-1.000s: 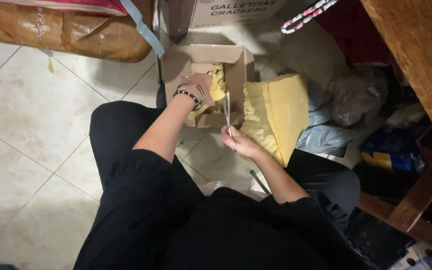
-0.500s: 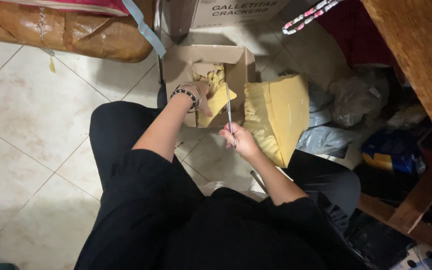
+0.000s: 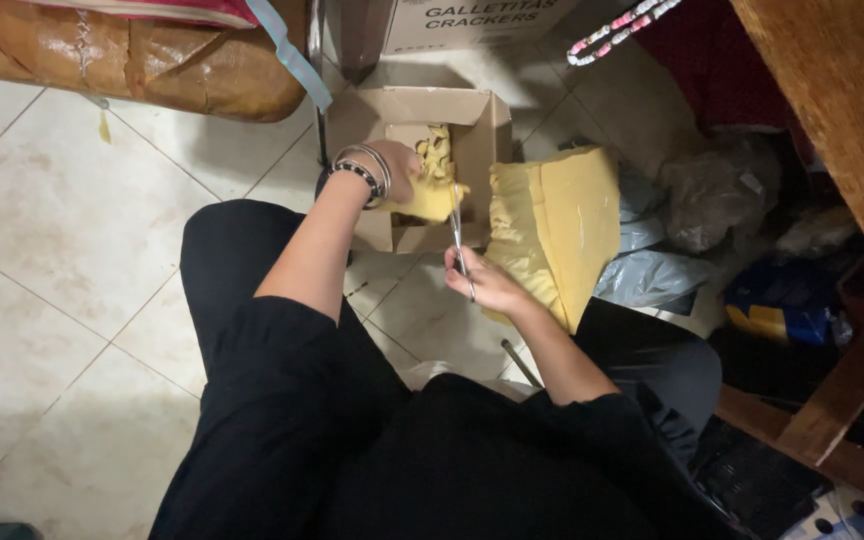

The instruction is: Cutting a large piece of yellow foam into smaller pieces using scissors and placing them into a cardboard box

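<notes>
I saw pale floor tiles [image 3: 72,260] spreading wide and bare on my left, while bags [image 3: 652,270] and a wooden desk leg [image 3: 842,390] crowded the right. A big folded yellow sheet [image 3: 552,225] leaned beside an open cardboard box [image 3: 472,130], both on the floor ahead of my knees. My left hand [image 3: 404,170], reaching over the box, was clenched on a small yellow scrap [image 3: 434,198]. My right hand [image 3: 487,282] was closed around thin metal scissors [image 3: 458,240], their tips touching the scrap.
</notes>
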